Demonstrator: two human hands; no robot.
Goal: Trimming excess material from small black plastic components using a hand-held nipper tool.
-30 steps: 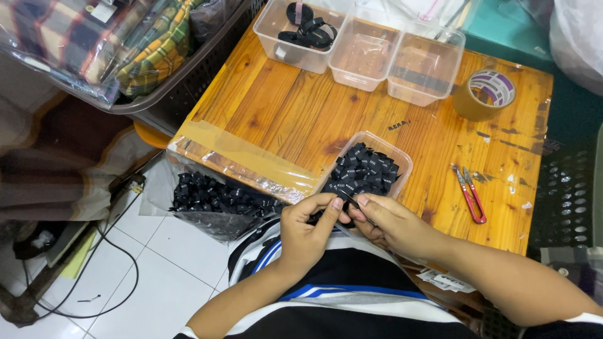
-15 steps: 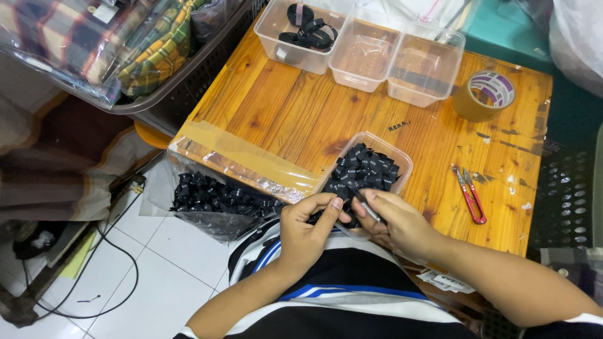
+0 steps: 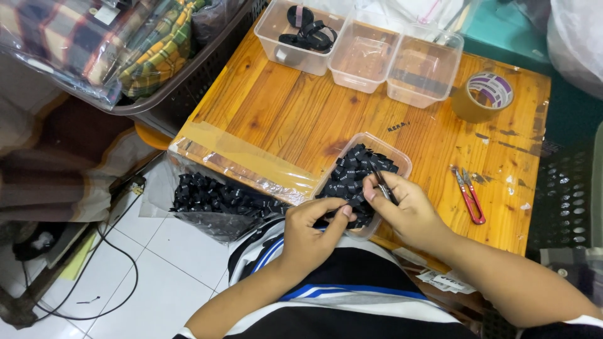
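Both hands work at the near edge of the wooden tabletop (image 3: pixel 295 119), over a clear plastic tub (image 3: pixel 402 160) heaped with small black fabric labels (image 3: pixel 355 172). The right hand (image 3: pixel 405 210) has its fingers closed around what looks like small snips, tips among the labels. The left hand (image 3: pixel 311 235) pinches a black label between thumb and forefinger. Red-handled snips (image 3: pixel 470 198) lie just right.
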